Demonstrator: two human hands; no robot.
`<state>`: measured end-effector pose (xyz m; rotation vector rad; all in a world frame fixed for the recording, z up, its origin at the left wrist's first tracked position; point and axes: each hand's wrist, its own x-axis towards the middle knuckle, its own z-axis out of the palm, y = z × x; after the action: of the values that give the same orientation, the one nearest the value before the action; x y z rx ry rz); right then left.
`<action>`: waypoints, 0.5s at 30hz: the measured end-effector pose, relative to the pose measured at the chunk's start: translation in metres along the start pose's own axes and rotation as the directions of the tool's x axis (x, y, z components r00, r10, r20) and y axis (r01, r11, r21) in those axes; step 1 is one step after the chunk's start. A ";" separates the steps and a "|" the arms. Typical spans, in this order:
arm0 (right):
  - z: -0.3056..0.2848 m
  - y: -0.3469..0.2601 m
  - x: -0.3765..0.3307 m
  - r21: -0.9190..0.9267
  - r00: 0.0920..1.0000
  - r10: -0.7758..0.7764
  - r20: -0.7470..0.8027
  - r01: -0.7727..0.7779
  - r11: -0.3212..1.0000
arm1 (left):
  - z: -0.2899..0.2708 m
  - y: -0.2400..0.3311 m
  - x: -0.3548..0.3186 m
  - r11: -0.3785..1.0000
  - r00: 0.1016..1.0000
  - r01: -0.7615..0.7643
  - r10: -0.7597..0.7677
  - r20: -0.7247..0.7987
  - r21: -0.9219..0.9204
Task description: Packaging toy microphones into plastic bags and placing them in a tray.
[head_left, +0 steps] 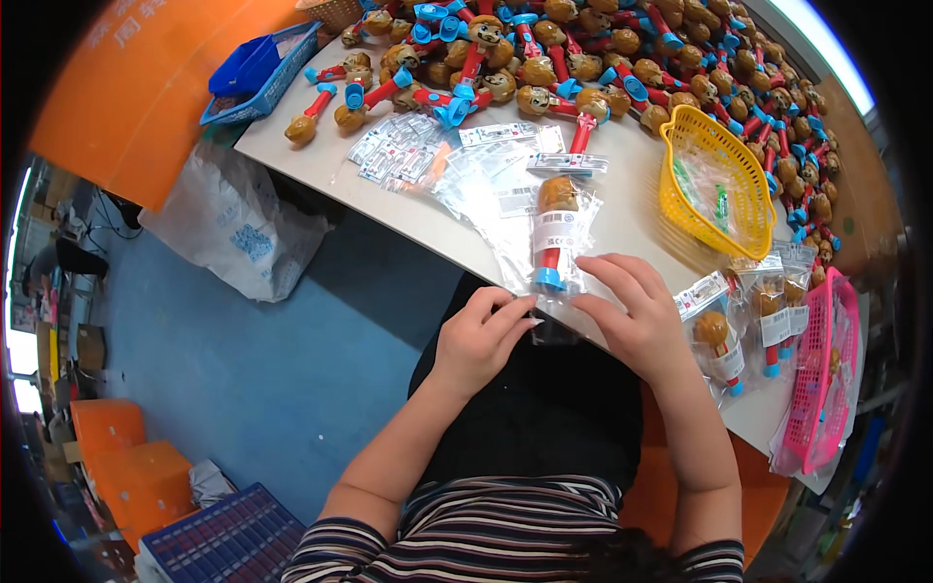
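In front of me, at the table's near edge, a candy dispenser with a brown figure head, red stem and blue foot (550, 279) lies in a clear plastic bag (579, 216) with a white printed label. The bag's end hangs over the edge. My left hand (476, 340) is closed, thumb and fingers pinching that end. At the bag's right side rests my right hand (637, 316), its thumb and forefinger parted beside the blue foot. Flat clear bags (486, 199) and printed slips (398, 146) are spread just beyond and to the left.
Loose dispensers (476, 58) heap up at the back and right. A yellow basket (671, 209) stands right, near bagged dispensers (719, 340) and a pink basket (802, 408). A blue basket (262, 102) sits back left; a white plastic sack (233, 228) hangs beside the table.
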<state>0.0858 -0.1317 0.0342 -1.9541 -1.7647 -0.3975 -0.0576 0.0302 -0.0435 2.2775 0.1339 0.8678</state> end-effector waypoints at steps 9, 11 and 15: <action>0.007 -0.003 -0.052 -0.003 0.978 0.168 -0.125 -0.170 0.985 | 0.013 0.011 -0.002 0.982 0.984 -0.131 0.145 0.106 -0.134; 0.006 -0.005 -0.054 -0.035 0.985 0.117 -0.126 -0.122 0.992 | 0.026 0.009 -0.015 0.979 0.973 -0.177 0.190 0.134 -0.098; 0.001 -0.005 -0.053 -0.059 0.988 0.079 -0.131 -0.088 0.994 | 0.056 0.012 -0.023 0.970 0.986 -0.167 0.161 -0.050 -0.175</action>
<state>0.0739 -0.1764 0.0067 -1.9921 -1.6022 -0.5454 -0.0421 -0.0177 -0.0790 2.1273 -0.1152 0.9650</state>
